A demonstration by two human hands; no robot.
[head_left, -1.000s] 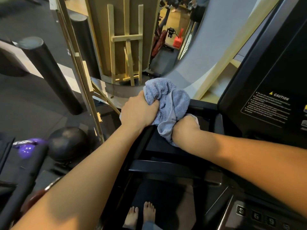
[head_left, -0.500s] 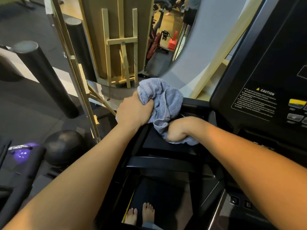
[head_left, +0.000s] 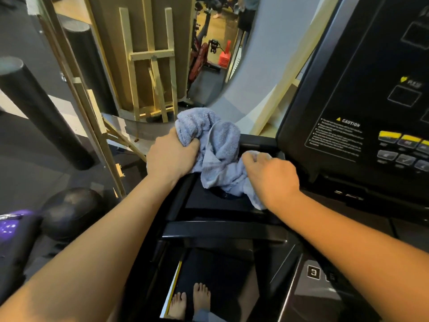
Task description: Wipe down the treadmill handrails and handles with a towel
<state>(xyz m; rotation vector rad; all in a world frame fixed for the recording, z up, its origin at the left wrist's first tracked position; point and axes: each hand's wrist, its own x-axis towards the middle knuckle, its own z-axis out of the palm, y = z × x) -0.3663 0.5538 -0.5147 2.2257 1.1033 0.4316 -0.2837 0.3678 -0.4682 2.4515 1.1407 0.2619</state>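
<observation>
room: gym floor, mirror (head_left: 162,54) beyond my grip.
left hand (head_left: 173,156): fist bunching the towel (head_left: 218,154).
right hand (head_left: 270,174): fingers curled, pinning towel on treadmill tray (head_left: 209,205).
next: i'd spread it flat, press firmly.

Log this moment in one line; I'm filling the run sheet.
left hand: grips light blue terry towel | right hand: presses towel on black treadmill tray

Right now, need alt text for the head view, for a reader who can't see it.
Seen from above, a person's left hand and right hand both grip a bunched pale blue towel against the black treadmill frame beside the console, which carries a caution label. Their bare feet show on the belt below; a dark ball sits on the floor to the left.
</observation>
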